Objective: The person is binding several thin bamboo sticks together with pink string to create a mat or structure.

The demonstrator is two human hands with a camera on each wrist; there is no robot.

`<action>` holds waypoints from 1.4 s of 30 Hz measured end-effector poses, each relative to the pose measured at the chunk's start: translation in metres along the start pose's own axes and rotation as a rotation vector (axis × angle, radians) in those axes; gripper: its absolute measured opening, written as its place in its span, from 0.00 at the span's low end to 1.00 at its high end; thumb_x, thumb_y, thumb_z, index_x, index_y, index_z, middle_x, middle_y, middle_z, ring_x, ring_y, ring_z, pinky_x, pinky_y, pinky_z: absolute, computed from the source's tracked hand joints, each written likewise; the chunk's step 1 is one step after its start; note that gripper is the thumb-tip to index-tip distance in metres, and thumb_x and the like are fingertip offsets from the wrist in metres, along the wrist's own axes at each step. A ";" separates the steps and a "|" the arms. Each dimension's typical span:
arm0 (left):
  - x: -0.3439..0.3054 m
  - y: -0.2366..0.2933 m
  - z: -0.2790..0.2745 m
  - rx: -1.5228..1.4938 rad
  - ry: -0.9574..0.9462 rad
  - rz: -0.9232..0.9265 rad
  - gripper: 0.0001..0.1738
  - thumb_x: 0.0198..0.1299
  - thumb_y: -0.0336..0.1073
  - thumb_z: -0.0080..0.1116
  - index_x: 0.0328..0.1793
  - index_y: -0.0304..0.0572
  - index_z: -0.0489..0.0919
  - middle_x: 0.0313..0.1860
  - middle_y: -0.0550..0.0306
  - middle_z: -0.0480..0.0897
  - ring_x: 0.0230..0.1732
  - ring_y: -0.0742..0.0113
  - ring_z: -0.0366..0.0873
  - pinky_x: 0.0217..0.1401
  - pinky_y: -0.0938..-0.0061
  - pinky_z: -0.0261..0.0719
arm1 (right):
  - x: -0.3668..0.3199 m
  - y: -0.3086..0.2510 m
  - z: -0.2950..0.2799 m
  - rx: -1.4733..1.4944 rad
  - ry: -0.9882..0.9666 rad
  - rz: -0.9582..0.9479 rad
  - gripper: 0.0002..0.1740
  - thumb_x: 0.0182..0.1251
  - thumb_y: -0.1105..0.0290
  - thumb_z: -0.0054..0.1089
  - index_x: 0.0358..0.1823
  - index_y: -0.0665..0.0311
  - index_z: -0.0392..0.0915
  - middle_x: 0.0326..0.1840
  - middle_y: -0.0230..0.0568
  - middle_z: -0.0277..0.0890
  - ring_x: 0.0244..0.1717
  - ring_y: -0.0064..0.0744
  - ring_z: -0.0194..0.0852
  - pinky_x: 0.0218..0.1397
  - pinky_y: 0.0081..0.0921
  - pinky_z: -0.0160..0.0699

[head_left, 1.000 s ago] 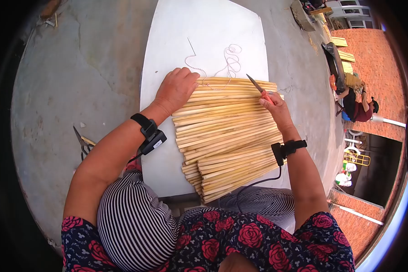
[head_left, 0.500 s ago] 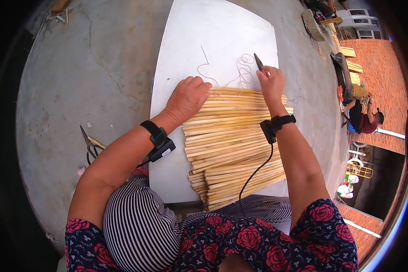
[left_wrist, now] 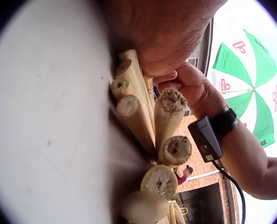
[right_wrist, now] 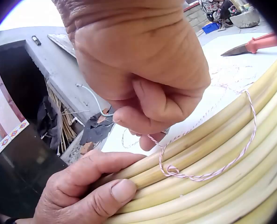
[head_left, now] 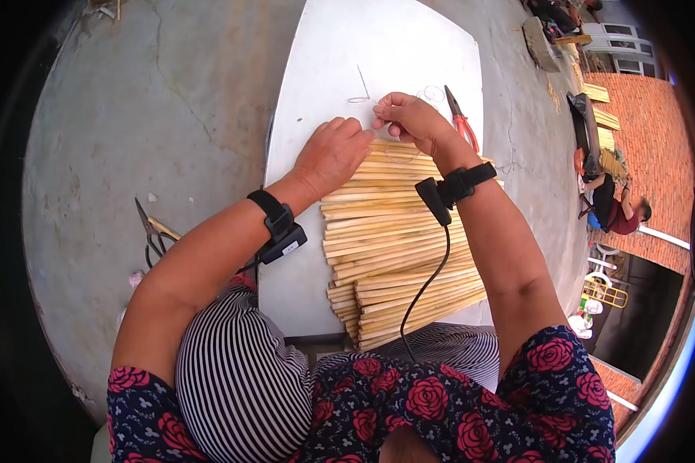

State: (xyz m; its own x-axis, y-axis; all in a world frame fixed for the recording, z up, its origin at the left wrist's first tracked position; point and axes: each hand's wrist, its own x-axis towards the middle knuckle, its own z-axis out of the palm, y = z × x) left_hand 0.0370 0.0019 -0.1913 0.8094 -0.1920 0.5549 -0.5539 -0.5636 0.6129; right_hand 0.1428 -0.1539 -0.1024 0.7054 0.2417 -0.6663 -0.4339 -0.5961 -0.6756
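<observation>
A row of pale yellow plant stalks (head_left: 398,208), pithy at their cut ends, lies side by side on the white board. My left hand (head_left: 333,154) grips the far stalks at their left ends, its thumb (right_wrist: 122,190) lying on top. Just beyond them, my right hand (head_left: 415,122) pinches a thin pink-and-white string (right_wrist: 213,173), which loops loosely over the stalks. A long needle (head_left: 363,81) lies on the board ahead of the right fingertips. Red-handled pliers (head_left: 461,119) rest on the board to the right of that hand.
The white board (head_left: 386,38) spans my lap. Scissors (head_left: 153,235) lie on the concrete floor at the left. Another person (head_left: 622,212) sits by the brick wall at the right. A black cable runs from the right wrist camera (head_left: 434,202).
My right hand has put down the pliers at the board's right side and moved left to the string. The string's coils have shifted. My left hand has stayed on the stalks.
</observation>
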 end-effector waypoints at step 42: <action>0.002 0.002 -0.004 0.008 -0.062 -0.026 0.14 0.56 0.31 0.62 0.49 0.42 0.79 0.38 0.54 0.74 0.42 0.54 0.73 0.48 0.62 0.74 | 0.064 -0.067 -0.070 0.505 0.009 -0.660 0.09 0.73 0.65 0.56 0.46 0.62 0.76 0.42 0.38 0.82 0.53 0.37 0.80 0.59 0.40 0.80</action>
State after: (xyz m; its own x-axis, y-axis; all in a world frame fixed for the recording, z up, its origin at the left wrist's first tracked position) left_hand 0.0366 0.0033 -0.1870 0.8343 -0.2263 0.5028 -0.5310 -0.5754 0.6221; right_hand 0.2568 -0.1525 -0.0779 0.9066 0.4140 -0.0821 -0.1269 0.0820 -0.9885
